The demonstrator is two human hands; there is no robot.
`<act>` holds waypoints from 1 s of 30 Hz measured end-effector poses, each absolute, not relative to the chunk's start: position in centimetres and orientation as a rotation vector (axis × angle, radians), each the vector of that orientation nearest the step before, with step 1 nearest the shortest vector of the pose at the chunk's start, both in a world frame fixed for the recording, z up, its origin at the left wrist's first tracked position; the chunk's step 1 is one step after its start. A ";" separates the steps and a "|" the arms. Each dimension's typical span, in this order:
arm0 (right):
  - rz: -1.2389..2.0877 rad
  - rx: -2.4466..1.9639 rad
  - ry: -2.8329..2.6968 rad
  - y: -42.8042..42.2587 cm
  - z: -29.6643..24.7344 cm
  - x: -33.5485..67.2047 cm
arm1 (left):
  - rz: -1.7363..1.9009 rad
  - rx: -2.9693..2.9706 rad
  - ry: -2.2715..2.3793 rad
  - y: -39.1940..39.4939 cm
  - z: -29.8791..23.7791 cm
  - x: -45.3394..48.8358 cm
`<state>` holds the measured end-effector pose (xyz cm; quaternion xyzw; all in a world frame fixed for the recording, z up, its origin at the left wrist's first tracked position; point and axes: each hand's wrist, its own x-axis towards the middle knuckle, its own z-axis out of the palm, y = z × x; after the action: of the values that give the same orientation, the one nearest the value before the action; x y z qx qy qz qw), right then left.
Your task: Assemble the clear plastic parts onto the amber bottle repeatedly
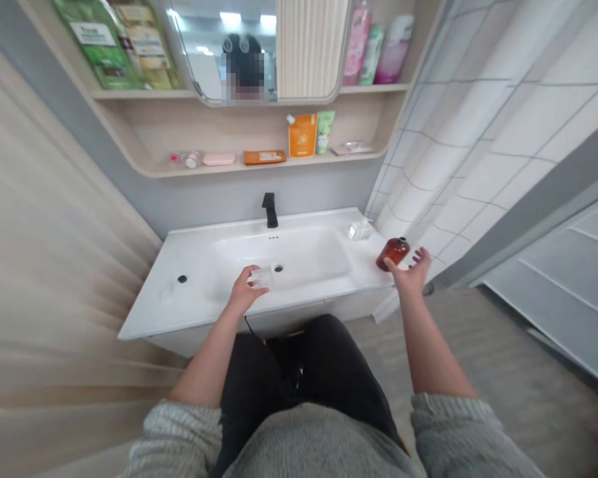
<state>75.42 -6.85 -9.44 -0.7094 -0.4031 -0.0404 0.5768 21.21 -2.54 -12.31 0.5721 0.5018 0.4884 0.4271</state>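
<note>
Bathroom washbasin viewed from a head-worn camera looking forward and down. The left hand (243, 293) is at the front edge of the bowl of a white ceramic washbasin (149, 312), its grip narrow and closed around a small transparent cylindrical cup (262, 277). The cup sits just beside a round metal drain (278, 268). The right hand (411, 273) is at the right front corner of the washbasin, with its grip wide, palm up and fingers splayed. A tilted amber-brown bottle (393, 253) touches the inner side of this hand near the base of the fingers. The fingers do not wrap around it, and whether it is supported by the hand or by the basin top cannot be told. A clear plastic container (361, 230) stands at the rear right corner, and a matte black faucet (270, 210) rises from the rear edge. A small black round fitting (182, 279) lies near the left end. Above, a pale wooden shelf (259, 167) carries an orange pouch (301, 135) and a green-and-white tube (325, 131).
</note>
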 end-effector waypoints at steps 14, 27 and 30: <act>0.284 -1.661 -1.173 -1.7 -7.8 70.2 | 1.260 1.406 1.214 -2.4 -12.3 21.4; 0.881 -1.243 -1.598 3.0 -11.1 48.2 | 1.330 1.331 1.254 -2.0 -12.9 21.2; 0.726 -1.222 -1.691 2.7 -12.2 47.7 | 1.332 1.301 1.259 -2.0 -12.9 21.2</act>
<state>47.70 2.74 -12.21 -0.4941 -0.6838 0.2937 0.4494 21.22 -1.96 -12.88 0.5221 0.5049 0.5344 0.4323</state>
